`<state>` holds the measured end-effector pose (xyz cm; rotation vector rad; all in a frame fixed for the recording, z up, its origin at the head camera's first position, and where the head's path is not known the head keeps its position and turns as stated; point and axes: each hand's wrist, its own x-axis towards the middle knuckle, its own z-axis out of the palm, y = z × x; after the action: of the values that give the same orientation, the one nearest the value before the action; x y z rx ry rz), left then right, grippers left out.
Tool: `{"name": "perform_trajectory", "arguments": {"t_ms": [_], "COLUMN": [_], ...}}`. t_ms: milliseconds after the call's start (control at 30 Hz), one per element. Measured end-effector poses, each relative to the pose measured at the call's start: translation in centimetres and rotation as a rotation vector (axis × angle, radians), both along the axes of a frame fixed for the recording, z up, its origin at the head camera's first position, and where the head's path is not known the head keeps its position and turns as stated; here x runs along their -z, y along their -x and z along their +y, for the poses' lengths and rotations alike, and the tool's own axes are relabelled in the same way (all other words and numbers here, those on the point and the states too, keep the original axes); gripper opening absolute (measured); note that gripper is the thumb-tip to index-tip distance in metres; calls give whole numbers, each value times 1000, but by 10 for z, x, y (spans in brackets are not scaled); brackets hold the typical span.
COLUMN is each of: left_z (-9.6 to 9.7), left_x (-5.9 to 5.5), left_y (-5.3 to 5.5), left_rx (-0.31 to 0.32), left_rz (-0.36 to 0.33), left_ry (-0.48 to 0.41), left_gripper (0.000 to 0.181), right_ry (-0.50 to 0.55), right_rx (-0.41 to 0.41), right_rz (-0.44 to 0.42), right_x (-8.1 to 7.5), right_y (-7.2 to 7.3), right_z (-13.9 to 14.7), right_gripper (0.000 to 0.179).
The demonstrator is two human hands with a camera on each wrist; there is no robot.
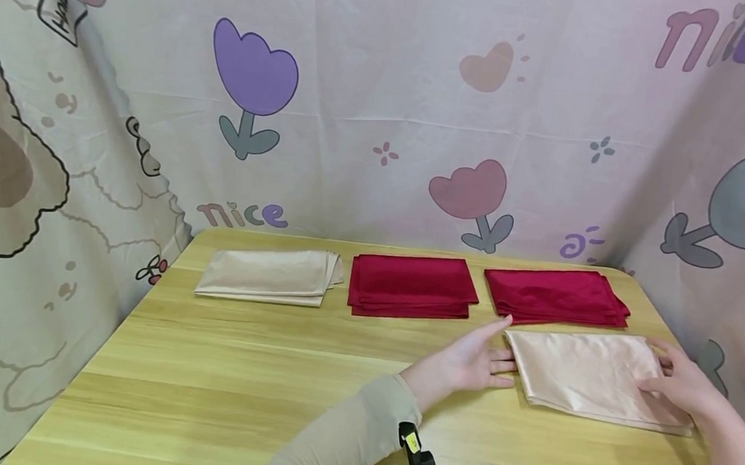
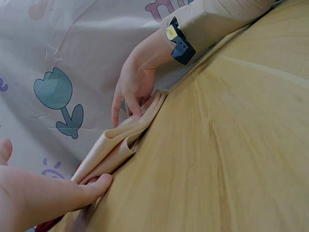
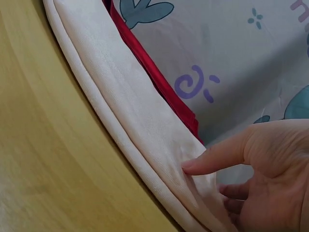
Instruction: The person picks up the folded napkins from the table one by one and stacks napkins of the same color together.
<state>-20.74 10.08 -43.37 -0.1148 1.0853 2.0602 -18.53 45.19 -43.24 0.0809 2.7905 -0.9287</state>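
A folded cream satin cloth point(image 1: 585, 373) lies at the right of the table. My left hand point(image 1: 463, 364) is at its left edge, thumb spread away and fingers extended, the fingertips touching or just under the fold. At the cloth's right end is my right hand point(image 1: 685, 381). In the right wrist view, its thumb point(image 3: 198, 166) lies on top of the cream cloth point(image 3: 130, 96) and the other fingers curl behind the edge, pinching it. The left wrist view shows the cloth's layered folds point(image 2: 116, 142) side-on, between both hands.
Along the back of the wooden table point(image 1: 236, 382) lie another folded cream cloth point(image 1: 267, 275), a folded dark red cloth point(image 1: 411, 283) and a second red one point(image 1: 551, 294), just behind the handled cloth. A printed curtain point(image 1: 371, 79) hangs behind and at both sides.
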Motion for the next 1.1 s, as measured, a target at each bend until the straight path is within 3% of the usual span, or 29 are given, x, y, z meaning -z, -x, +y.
{"name": "perform_trajectory", "arguments": {"t_ms": [300,533,867,1100], "left_z": [15,22,26,27], "left_x": [3,5,2,2], "left_y": [-3,-4,-4,-6], "left_rx": [45,53,19,46], "left_rz": [22,28,-8,79], "left_ry": [1,-15,3,53], "left_gripper": [66,64,53,34], "right_ry": [36,61,184,230], "right_rx": [27,6,-24,8], "right_rz": [4,36,57,84], "right_x": [3,4,7,8], "right_y": [1,-1,-8,-10], "right_z": [5,6,9,7], "right_gripper": [100,98,58,51]}}
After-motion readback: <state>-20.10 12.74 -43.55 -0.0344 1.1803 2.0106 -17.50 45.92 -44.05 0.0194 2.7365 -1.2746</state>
